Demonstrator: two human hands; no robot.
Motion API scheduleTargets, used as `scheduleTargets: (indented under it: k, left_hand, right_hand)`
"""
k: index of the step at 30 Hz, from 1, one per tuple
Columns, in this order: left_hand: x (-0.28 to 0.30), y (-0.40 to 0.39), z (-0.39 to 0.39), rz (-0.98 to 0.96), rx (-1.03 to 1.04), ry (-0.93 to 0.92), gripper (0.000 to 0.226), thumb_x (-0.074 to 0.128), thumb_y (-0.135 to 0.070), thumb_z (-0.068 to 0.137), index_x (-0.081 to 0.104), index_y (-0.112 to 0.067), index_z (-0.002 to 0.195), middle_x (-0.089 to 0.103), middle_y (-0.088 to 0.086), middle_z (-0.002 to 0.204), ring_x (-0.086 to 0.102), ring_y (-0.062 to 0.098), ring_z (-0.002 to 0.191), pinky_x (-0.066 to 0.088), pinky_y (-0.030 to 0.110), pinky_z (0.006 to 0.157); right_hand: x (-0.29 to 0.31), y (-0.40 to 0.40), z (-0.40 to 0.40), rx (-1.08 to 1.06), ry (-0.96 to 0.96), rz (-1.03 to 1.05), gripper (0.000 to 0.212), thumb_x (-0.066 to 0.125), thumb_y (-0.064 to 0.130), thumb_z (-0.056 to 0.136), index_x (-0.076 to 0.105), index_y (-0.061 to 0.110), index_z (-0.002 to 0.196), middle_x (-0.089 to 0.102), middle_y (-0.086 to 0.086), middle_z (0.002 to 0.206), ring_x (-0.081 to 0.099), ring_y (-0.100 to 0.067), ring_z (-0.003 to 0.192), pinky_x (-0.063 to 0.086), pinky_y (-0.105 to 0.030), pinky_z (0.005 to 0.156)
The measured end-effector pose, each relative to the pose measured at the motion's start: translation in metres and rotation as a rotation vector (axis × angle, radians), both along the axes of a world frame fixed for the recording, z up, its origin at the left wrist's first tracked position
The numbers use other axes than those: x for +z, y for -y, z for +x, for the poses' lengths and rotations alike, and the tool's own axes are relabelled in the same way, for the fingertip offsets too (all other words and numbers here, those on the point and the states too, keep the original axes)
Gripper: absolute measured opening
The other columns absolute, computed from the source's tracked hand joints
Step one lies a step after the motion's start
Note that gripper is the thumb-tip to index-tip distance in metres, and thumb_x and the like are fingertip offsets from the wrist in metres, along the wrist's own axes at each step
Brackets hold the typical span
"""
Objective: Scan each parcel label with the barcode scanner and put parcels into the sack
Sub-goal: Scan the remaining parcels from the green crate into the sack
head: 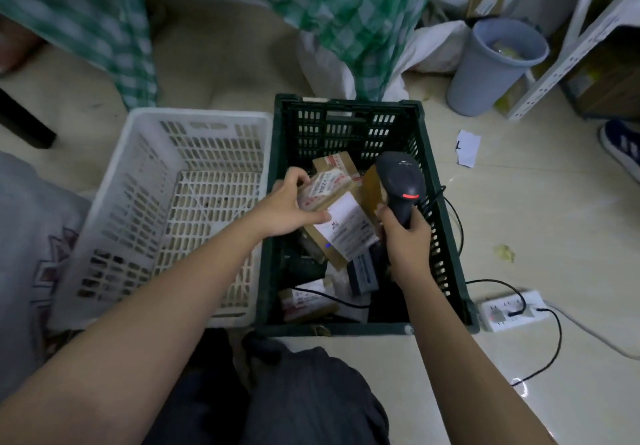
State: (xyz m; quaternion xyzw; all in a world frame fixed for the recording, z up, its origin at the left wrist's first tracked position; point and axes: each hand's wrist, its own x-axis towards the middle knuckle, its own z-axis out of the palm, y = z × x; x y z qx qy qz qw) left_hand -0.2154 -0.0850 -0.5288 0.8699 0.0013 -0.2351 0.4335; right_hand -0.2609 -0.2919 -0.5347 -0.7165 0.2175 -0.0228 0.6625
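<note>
I have the green checked sack [346, 11] hanging well beyond my hands, its mouth hard to make out from here, so a blind toss could miss it. Below my grip sits the dark green crate [277, 202], with the white crate [138, 167] touching it on the left-hand side. My left hand [287, 209] is curled round a cardboard parcel [332, 198], fingers over its far edge and thumb pressed onto the white label [349, 229], holding it just above the other parcels [308, 300] in the crate. My right hand [407, 240] is wrapped tight about the handle of the scanner [401, 184], just right of the parcel, its red light showing. My worry: the thumb sits on the label's corner and the box is tilted, so the scanner may fail to read. The scanner's black cable [457, 222] trails over the crate wall towards the power strip [512, 309], and a quick swing to the sack could snag it
</note>
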Motion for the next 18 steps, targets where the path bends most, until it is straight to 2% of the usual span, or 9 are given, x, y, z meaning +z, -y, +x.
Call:
scheduleTargets:
  k: [2,3,5,7,10,11,13,15,18]
  left_hand:
    - [0.019,-0.019,-0.006,-0.112,0.149,0.036,0.063,0.077,-0.044,0.076,0.030,-0.031,0.115,0.046,0.001,0.118,0.055,0.021,0.106,0.049,0.043,0.093]
    - [0.027,-0.028,-0.010,-0.163,0.233,0.058,0.060,0.076,-0.038,0.079,0.031,-0.029,0.118,0.046,0.000,0.118,0.055,0.020,0.106,0.050,0.038,0.093]
    - [0.043,-0.044,-0.019,-0.259,0.410,0.112,0.055,0.073,-0.029,0.083,0.032,-0.027,0.120,0.048,0.002,0.118,0.056,0.013,0.096,0.050,0.022,0.079]
    - [0.055,-0.057,-0.028,-0.333,0.558,0.138,0.052,0.069,-0.028,0.086,0.032,-0.026,0.122,0.050,0.001,0.115,0.055,0.006,0.086,0.046,0.017,0.067]
    - [0.063,-0.077,-0.045,-0.452,0.721,0.112,0.054,0.067,-0.036,0.086,0.030,-0.031,0.125,0.052,-0.001,0.115,0.058,0.009,0.093,0.048,0.031,0.086]
    - [0.062,-0.084,-0.050,-0.477,0.771,0.101,0.059,0.067,-0.042,0.084,0.029,-0.034,0.128,0.053,-0.001,0.119,0.058,0.014,0.100,0.048,0.038,0.093]
    - [0.063,-0.094,-0.059,-0.520,0.841,0.077,0.073,0.066,-0.053,0.079,0.022,-0.042,0.137,0.050,-0.001,0.134,0.056,0.022,0.113,0.045,0.046,0.098]
    - [0.062,-0.104,-0.064,-0.543,0.860,0.071,0.081,0.061,-0.054,0.084,0.009,-0.047,0.146,0.042,-0.004,0.146,0.050,0.024,0.123,0.043,0.045,0.099]
    - [0.055,-0.123,-0.073,-0.508,0.764,0.087,0.094,0.059,-0.053,0.087,-0.015,-0.052,0.144,0.037,-0.010,0.149,0.048,0.021,0.128,0.042,0.044,0.101]
  right_hand:
    - [0.016,-0.015,0.009,0.002,0.049,0.008,0.010,0.065,0.014,0.087,0.060,0.013,0.078,0.062,-0.011,0.073,0.052,-0.009,0.072,0.042,-0.030,0.069]
    - [0.024,-0.024,0.014,0.010,0.072,0.017,0.009,0.065,0.013,0.086,0.061,0.015,0.079,0.064,-0.004,0.072,0.053,-0.006,0.070,0.044,-0.028,0.068]
    - [0.041,-0.045,0.026,0.040,0.098,0.024,0.013,0.065,0.010,0.086,0.061,0.022,0.081,0.064,0.009,0.069,0.055,-0.002,0.068,0.045,-0.025,0.066]
    - [0.054,-0.069,0.036,0.060,0.096,0.018,0.013,0.065,0.011,0.084,0.061,0.022,0.079,0.062,0.005,0.071,0.053,-0.007,0.068,0.042,-0.027,0.066]
    - [0.069,-0.106,0.047,-0.007,0.119,0.041,0.004,0.065,0.016,0.081,0.062,0.018,0.080,0.063,0.000,0.075,0.052,-0.012,0.069,0.042,-0.030,0.069]
    - [0.071,-0.116,0.049,-0.047,0.121,0.049,0.003,0.064,0.017,0.082,0.063,0.018,0.085,0.063,0.000,0.079,0.054,-0.014,0.073,0.043,-0.031,0.072]
    - [0.071,-0.135,0.045,-0.089,0.115,0.042,0.012,0.064,0.019,0.085,0.064,0.018,0.097,0.064,0.001,0.087,0.057,-0.017,0.084,0.044,-0.030,0.080]
    - [0.067,-0.149,0.039,-0.050,0.084,0.094,0.012,0.065,0.023,0.089,0.062,0.022,0.100,0.064,0.003,0.092,0.059,-0.017,0.090,0.047,-0.030,0.085]
    - [0.061,-0.153,0.034,0.088,0.047,0.142,0.017,0.066,0.027,0.091,0.061,0.021,0.106,0.063,0.005,0.097,0.058,-0.010,0.090,0.046,-0.017,0.073]
